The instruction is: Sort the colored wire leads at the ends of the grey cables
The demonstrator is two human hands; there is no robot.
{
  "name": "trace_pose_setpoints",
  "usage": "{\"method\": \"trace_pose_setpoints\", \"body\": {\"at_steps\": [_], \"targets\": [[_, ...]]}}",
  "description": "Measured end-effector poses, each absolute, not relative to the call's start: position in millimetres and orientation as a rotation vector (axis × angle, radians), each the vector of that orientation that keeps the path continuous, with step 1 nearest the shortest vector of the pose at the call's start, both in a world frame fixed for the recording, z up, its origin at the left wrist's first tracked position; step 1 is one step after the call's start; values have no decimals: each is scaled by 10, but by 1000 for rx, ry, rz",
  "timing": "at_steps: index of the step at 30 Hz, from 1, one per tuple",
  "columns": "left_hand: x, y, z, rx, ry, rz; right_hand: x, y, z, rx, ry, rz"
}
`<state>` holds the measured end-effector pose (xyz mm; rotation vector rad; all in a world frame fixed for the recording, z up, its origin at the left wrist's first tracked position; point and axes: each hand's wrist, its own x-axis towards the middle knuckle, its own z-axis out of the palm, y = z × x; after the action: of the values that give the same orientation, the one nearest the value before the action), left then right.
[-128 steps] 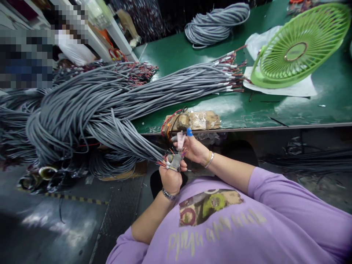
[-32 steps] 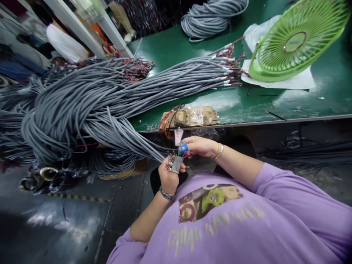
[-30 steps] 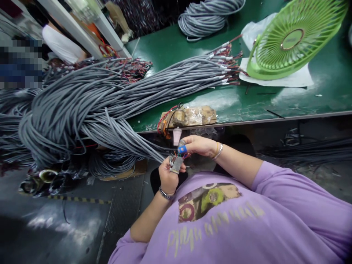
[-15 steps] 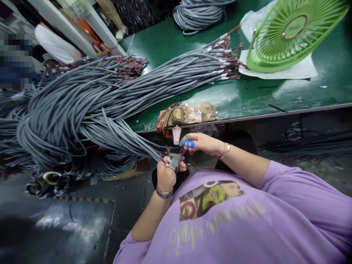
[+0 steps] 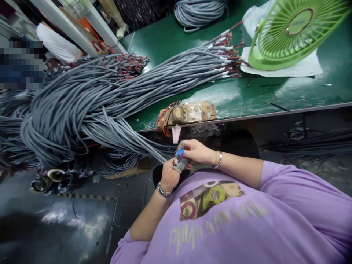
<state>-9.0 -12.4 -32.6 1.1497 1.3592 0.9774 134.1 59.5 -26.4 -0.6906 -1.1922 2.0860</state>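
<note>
Close to the table's front edge, my left hand (image 5: 170, 174) is closed around the end of a grey cable (image 5: 156, 151), its thumb in a grey finger cover. My right hand (image 5: 196, 151) meets it from the right, fingers pinched on the thin coloured wires at that cable end. Blue tape wraps one right finger, and grey covers sit on fingertips. The wires are mostly hidden between the fingers. Just above the hands, a small motor-like device on a taped wooden block (image 5: 195, 111) carries a pale pink cone-shaped tip (image 5: 176, 134).
A large heap of grey cables (image 5: 60, 106) covers the left of the green table (image 5: 236, 93), with stripped ends reaching right. A green fan (image 5: 291, 36) stands on papers at the right. A coiled cable (image 5: 199, 14) lies behind. Another person's white sleeve (image 5: 56, 43) shows upper left.
My right hand has come down and left against my left hand, closing the gap between them. The wires that showed between the hands are now mostly covered by fingers.
</note>
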Motion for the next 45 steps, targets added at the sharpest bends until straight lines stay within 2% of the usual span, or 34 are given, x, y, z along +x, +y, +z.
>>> {"method": "trace_pose_setpoints", "body": {"at_steps": [7,18,30,45], "targets": [[-21,-103,-229,856,1297,1321,1359,649,-335,-743,-996,2187],[-66,-162,-378,924,1346,1219,1304,636,-47,-560,-1320,2279],[-19,-108,-370,841,1353,1388,1314,624,-153,-861,-1172,1990],[33,-76,-275,647,1324,1528,1279,636,-219,-916,-1191,1927]]}}
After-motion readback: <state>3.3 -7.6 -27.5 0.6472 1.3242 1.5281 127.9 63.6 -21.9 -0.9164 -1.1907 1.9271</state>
